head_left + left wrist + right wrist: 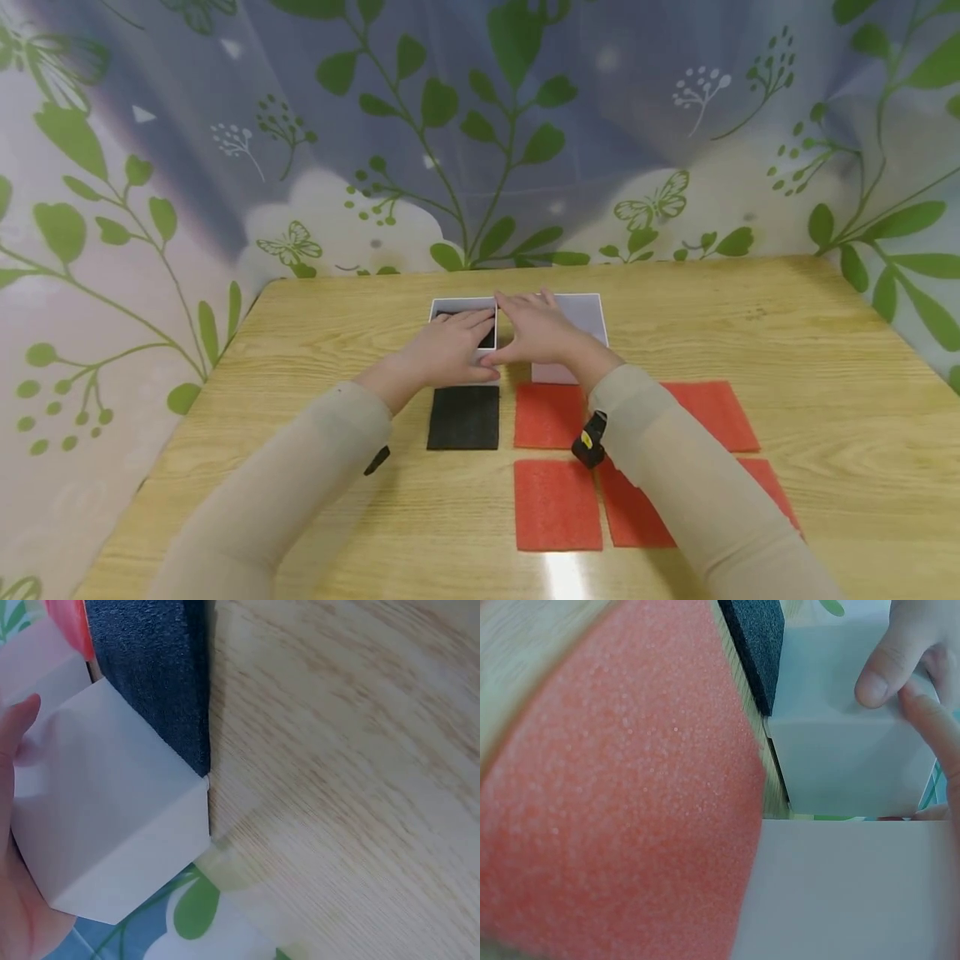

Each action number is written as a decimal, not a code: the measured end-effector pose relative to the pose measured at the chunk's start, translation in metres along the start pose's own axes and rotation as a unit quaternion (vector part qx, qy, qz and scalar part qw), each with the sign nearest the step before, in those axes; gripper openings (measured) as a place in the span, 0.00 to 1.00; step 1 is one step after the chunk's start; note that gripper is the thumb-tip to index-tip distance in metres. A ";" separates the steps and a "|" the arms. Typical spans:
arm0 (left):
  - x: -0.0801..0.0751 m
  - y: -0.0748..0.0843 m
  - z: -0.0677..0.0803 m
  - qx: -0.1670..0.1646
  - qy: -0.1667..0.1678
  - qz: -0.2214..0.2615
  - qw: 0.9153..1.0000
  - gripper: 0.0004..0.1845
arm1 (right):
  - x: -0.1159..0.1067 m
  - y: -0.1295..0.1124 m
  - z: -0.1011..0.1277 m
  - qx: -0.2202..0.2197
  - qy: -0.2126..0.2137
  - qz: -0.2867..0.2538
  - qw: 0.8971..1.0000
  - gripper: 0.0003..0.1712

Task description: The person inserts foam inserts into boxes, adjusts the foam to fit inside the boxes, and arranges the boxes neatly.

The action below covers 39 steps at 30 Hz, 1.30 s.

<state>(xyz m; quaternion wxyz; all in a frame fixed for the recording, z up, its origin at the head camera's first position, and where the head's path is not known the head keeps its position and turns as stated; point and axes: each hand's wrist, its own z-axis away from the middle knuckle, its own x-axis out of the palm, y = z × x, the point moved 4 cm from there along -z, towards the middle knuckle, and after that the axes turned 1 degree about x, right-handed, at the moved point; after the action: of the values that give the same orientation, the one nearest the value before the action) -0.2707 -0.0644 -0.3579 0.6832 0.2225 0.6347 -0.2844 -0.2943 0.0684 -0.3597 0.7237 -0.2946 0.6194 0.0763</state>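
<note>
Head view: left hand (450, 346) and right hand (536, 329) are laid, fingers extended, on the white box (462, 310) near the desk (750, 333) far edge.
Left wrist view: the box's outer corner is seen beside black foam (154, 667).
Right wrist view: a thumb is pressed against the box wall.

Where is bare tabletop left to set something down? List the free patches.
Free: the wide strip right of the red foam pads, and the table left of the black foam pad. Crowded: the middle, where both hands meet at the open white box and its lid.
</note>
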 end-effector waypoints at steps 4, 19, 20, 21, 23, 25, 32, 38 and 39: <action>0.001 -0.002 0.000 -0.008 -0.011 0.002 1.000 0.46 | -0.001 -0.001 0.001 0.000 0.000 0.002 1.000 0.63; -0.005 -0.009 0.016 -0.046 0.000 -0.107 0.993 0.36 | 0.000 0.001 0.001 0.007 -0.008 0.001 1.000 0.65; -0.005 -0.009 0.017 -0.049 0.000 -0.112 0.993 0.36 | 0.000 0.001 0.001 0.009 -0.009 0.003 1.000 0.65; -0.005 -0.010 0.018 -0.051 -0.001 -0.115 0.992 0.36 | 0.000 0.002 0.001 0.011 -0.009 0.005 1.000 0.65; -0.004 -0.011 0.020 -0.056 0.001 -0.125 0.991 0.36 | 0.000 0.002 0.001 0.013 -0.010 0.004 1.000 0.65; -0.004 -0.013 0.021 -0.064 0.004 -0.143 0.988 0.35 | 0.000 0.002 0.001 0.011 -0.010 0.004 1.000 0.65; -0.008 -0.018 0.028 -0.079 0.016 -0.189 0.979 0.34 | -0.001 0.001 0.002 0.008 -0.003 -0.003 1.000 0.64; -0.017 -0.022 0.035 -0.057 0.058 -0.178 0.981 0.28 | -0.002 0.000 0.002 0.006 -0.005 -0.006 1.000 0.64; -0.019 -0.023 0.036 -0.050 0.068 -0.179 0.980 0.27 | -0.001 0.000 0.002 0.007 -0.007 -0.006 1.000 0.64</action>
<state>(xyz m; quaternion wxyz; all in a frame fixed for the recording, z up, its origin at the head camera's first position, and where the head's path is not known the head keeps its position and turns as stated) -0.2595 -0.1033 -0.3347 0.5865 0.0895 0.7230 -0.3539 -0.2928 0.0697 -0.3582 0.7303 -0.2925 0.6134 0.0697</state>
